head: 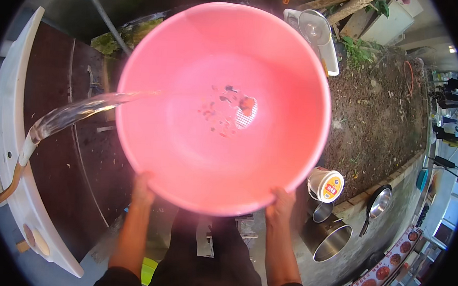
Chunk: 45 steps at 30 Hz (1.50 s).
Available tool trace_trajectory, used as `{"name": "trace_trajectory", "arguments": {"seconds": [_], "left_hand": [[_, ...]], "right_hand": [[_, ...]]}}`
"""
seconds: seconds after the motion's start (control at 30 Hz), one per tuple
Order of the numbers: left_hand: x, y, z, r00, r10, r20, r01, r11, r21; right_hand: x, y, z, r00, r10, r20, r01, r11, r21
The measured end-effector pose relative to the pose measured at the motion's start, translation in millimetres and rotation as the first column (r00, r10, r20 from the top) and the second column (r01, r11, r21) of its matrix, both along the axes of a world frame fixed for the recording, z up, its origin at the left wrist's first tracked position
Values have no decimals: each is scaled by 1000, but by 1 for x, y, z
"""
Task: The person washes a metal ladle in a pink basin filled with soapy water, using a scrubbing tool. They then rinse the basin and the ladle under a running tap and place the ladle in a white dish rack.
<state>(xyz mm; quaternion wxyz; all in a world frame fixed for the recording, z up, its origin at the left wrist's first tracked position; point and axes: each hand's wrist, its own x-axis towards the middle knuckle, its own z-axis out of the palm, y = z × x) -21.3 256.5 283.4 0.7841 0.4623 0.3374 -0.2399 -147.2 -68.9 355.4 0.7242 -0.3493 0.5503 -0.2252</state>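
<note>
A large pink plastic basin (211,181) fills the middle of the view, its inside turned up towards me. My left hand (143,187) grips its near rim on the left, thumb over the edge. On the right, my right hand (281,205) holds the same rim. From a tap spout (27,150) at the left, a stream of clear water (81,110) runs over the basin's left edge. Small dark and reddish bits (219,111) show at the basin's centre. Beside them is a pale gridded patch (247,114); whether it is a reflection cannot be told.
A white sink rim (9,102) curves along the left. At right stand a lidded white bucket (326,184) and a steel pot (333,241); a frying pan (378,205) lies farther right. A white tray (330,57) with a clear lid (314,27) sits beyond the basin, near bare soil (376,120).
</note>
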Motion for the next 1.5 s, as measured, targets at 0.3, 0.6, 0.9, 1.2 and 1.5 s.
{"name": "trace_trajectory", "arguments": {"seconds": [0.3,0.6,0.9,1.2,1.5], "left_hand": [[29,-25,-52,995,-15,-100,20,999,47],[-28,33,1,989,25,-146,4,981,195],[16,-37,-75,976,-33,-216,76,979,190],[-72,-37,-119,655,-323,-683,292,942,-166],[-38,-24,-108,721,-457,-520,375,889,-262]], "right_hand": [[13,-14,-13,999,-37,-9,35,990,-136],[-14,24,-18,981,110,-158,-112,994,-4],[108,2,34,969,175,-175,-242,817,-524],[111,55,81,946,236,-220,-323,674,-665],[116,73,107,959,164,-230,-277,705,-653]]}}
